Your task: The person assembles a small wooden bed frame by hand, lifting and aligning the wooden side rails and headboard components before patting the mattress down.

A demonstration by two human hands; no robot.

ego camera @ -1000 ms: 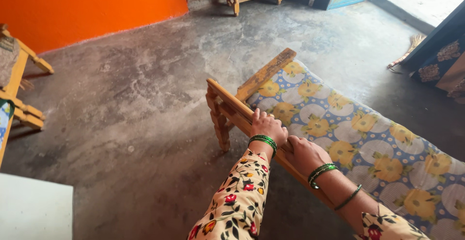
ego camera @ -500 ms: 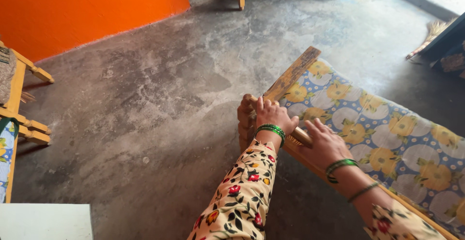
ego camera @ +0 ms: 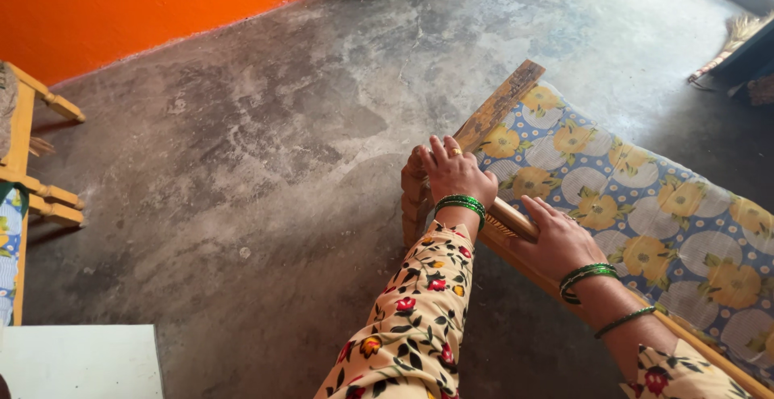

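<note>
A wooden cot (ego camera: pixel 504 109) with a frame of pale, worn timber stands on the grey concrete floor (ego camera: pixel 266 173), and everything here is placed against it. Its top is covered by a blue sheet with yellow flowers (ego camera: pixel 645 214), which runs from the cot's near corner away to the lower right. The left hand (ego camera: pixel 453 172) rests on that near corner, palm down, fingers spread and curled over the end of the frame where the carved leg (ego camera: pixel 413 205) drops to the floor; its grip is a loose hold on the corner rather than a clenched fist. Green bangles (ego camera: pixel 461 204) circle that wrist, above a cream floral sleeve (ego camera: pixel 411 318). The right hand (ego camera: pixel 556 238) lies just beside it along the cot's long side rail (ego camera: pixel 508 222), fingers laid flat on the wood and thumb towards the sheet; its grip is a light press on the rail, and whether the fingers wrap underneath cannot be told. Well away from the cot, across the floor, an orange wall (ego camera: pixel 145 4) closes the far side, another wooden frame (ego camera: pixel 32 157) stands at the left edge, and a white slab (ego camera: pixel 81 363) shows at the bottom left.
</note>
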